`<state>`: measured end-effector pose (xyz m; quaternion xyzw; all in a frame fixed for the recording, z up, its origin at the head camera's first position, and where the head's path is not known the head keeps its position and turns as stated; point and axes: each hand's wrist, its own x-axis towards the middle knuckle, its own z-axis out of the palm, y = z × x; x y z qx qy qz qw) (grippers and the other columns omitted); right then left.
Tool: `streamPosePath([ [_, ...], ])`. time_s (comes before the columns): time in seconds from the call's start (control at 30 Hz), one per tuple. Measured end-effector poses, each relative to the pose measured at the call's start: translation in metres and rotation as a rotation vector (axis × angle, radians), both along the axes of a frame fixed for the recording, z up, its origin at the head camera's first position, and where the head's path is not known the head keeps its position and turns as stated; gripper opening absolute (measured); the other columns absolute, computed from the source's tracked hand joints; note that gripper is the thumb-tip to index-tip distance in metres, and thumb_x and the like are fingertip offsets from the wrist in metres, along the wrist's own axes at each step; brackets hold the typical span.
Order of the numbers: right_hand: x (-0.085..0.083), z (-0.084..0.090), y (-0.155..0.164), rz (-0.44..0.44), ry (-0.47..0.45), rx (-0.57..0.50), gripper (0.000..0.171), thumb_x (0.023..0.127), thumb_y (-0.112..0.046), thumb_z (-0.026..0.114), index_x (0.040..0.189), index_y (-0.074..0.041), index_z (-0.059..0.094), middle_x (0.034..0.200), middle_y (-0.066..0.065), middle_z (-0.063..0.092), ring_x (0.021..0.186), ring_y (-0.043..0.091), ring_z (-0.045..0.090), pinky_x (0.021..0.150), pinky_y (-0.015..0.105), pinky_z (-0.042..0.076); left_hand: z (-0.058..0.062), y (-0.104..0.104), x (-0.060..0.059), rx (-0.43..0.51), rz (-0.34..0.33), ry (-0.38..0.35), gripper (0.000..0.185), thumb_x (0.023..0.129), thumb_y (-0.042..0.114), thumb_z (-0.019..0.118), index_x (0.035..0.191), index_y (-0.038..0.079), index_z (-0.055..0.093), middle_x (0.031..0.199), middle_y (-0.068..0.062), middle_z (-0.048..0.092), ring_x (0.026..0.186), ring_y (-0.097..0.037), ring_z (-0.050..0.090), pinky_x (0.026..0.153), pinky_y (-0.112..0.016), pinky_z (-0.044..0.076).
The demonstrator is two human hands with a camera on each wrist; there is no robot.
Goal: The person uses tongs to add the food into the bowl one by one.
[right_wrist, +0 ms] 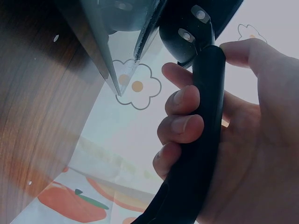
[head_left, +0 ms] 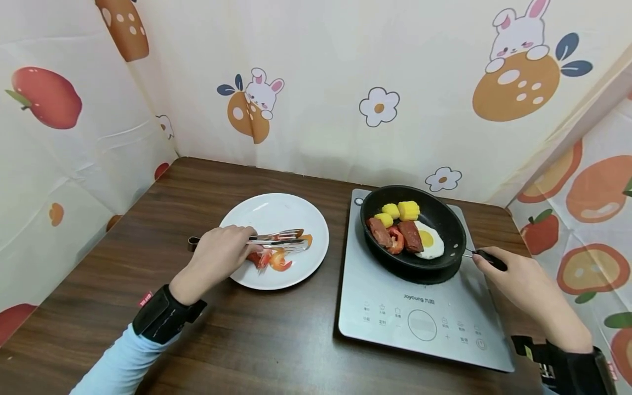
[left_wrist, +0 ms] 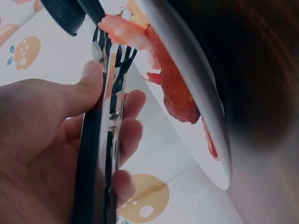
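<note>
Table (head_left: 237,340): dark wood-grain top, smooth, walled on the far and side edges by a cartoon-printed sheet.
Induction cooker (head_left: 395,307): flat grey slab on the right, glossy, with a printed control row along its near edge.
Frying pan (head_left: 446,219): round, black, matte, sitting on the far part of the cooker; it holds a fried egg (head_left: 428,240), brown sausage pieces (head_left: 379,231), yellow corn chunks (head_left: 407,209) and a red shrimp-like piece.
Plate (head_left: 269,211): round, white, glazed, left of the cooker; red and orange shrimp pieces (head_left: 273,259) lie on its near part.
Tongs (head_left: 276,240): slim polished metal with forked tips, lying across the plate, tips just over the shrimp pieces.
Left hand (head_left: 217,255): thumb and curled fingers wrap the tong arms and press them together; whether the tips actually pinch a piece is hard to tell, since the wrist view is close and blurred.
Right hand (head_left: 518,280): fingers curled fully round the pan handle (right_wrist: 196,140), a thick black rounded bar, steadying the pan from the near right.
Step in hand: likely picking up a shrimp piece from the plate with the tongs.
Next move: probably a firm squeeze, a lift off the plate, and a carry right to a free spot in the pan, handle held steady.
</note>
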<state>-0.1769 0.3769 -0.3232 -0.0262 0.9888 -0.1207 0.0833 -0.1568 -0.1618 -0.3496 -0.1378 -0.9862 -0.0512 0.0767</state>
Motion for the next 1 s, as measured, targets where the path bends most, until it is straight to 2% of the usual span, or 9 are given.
streamPosePath([
  [0.2, -0.001, 0.001, -0.001, 0.008, 0.005, 0.006, 0.072, 0.104, -0.057, 0.046, 0.139, 0.006, 0.053, 0.116, 0.034, 0.067, 0.095, 0.044, 0.065, 0.079, 0.064, 0.051, -0.002, 0.002, -0.001, 0.014, 0.029, 0.007, 0.025, 0.092, 0.035, 0.075, 0.096, 0.010, 0.071, 0.072, -0.001, 0.067, 0.058, -0.013, 0.050, 0.050, -0.029, 0.036],
  [0.43, -0.001, 0.001, 0.000, 0.012, 0.016, 0.011, 0.071, 0.104, -0.056, 0.047, 0.137, 0.006, 0.054, 0.112, 0.032, 0.068, 0.092, 0.042, 0.066, 0.078, 0.064, 0.050, -0.002, 0.001, -0.002, 0.023, 0.007, -0.006, 0.030, 0.092, 0.037, 0.076, 0.103, 0.009, 0.071, 0.082, -0.004, 0.071, 0.063, -0.015, 0.056, 0.054, -0.033, 0.045],
  [0.63, 0.000, 0.001, 0.000, 0.020, 0.029, 0.008, 0.069, 0.104, -0.056, 0.047, 0.137, 0.005, 0.055, 0.115, 0.033, 0.068, 0.098, 0.047, 0.066, 0.080, 0.065, 0.049, -0.006, 0.007, -0.004, 0.041, -0.006, -0.024, 0.036, 0.091, 0.041, 0.076, 0.107, 0.008, 0.070, 0.086, -0.004, 0.071, 0.068, -0.017, 0.059, 0.057, -0.033, 0.047],
  [0.87, 0.000, 0.001, 0.000, 0.008, 0.006, 0.014, 0.071, 0.105, -0.056, 0.045, 0.138, 0.006, 0.054, 0.117, 0.034, 0.067, 0.101, 0.050, 0.065, 0.081, 0.067, 0.049, -0.008, 0.014, -0.004, 0.048, 0.039, -0.030, 0.031, 0.093, 0.040, 0.074, 0.099, 0.011, 0.070, 0.071, 0.001, 0.063, 0.062, -0.015, 0.054, 0.052, -0.030, 0.039],
  [1.0, 0.000, 0.001, 0.000, 0.006, 0.016, 0.008, 0.071, 0.104, -0.056, 0.046, 0.138, 0.006, 0.054, 0.117, 0.034, 0.067, 0.102, 0.050, 0.064, 0.082, 0.068, 0.048, -0.008, 0.014, -0.003, 0.040, 0.062, -0.010, 0.032, 0.092, 0.042, 0.074, 0.098, 0.011, 0.069, 0.068, 0.001, 0.060, 0.060, -0.015, 0.054, 0.049, -0.029, 0.035],
])
